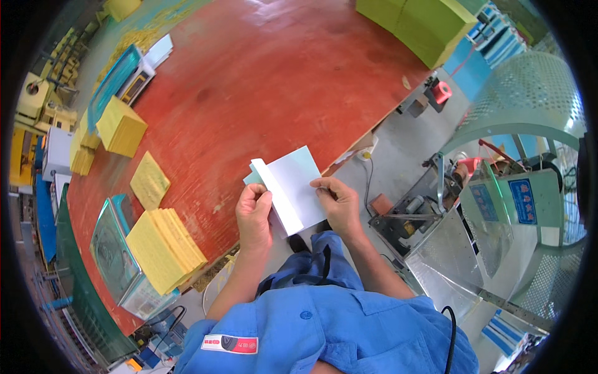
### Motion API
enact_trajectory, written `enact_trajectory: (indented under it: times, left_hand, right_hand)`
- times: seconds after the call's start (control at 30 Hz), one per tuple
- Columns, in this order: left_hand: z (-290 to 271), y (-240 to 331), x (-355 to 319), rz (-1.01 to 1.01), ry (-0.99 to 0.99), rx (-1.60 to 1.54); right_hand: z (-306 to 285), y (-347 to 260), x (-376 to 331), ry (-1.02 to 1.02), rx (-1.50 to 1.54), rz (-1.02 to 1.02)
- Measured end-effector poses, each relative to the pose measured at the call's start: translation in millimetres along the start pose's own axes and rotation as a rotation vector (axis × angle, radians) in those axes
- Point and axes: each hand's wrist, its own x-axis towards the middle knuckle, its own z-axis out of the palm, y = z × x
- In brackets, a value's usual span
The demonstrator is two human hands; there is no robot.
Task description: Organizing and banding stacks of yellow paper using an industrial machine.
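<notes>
A white sheet of paper (299, 181) with a pale blue-green part at its far side is held up in front of me, over the table's near edge. A narrow white strip (280, 202), apparently a folded flap, runs along its left side. My left hand (254, 215) is closed, thumb and fingers pinching the paper at the strip's left edge. On the other side my right hand (339, 202) grips the sheet's right edge between thumb and bent fingers. The paper is tilted, and its underside is hidden.
The red table (249, 81) spreads ahead. At its left stand stacks of yellow sheets (163, 252), one on a clear-topped device (115, 237); a single yellow piece (149, 181) lies nearby. A large yellow-green stack (417, 25) sits far right. A metal machine (448, 249) stands right.
</notes>
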Motion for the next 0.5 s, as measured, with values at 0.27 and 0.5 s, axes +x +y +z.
enact_trajectory:
  times: [0.27, 0.5]
  left_hand:
    - [65.7, -45.7, -22.8, -0.004, -0.290, 0.391]
    - [92.2, -140.6, -7.9, -0.124, -0.354, 0.470]
  right_hand:
    - [-34.6, 7.7, -31.8, 0.250, -0.073, -0.111]
    - [-65.8, 74.1, -28.5, 0.550, -0.213, -0.049]
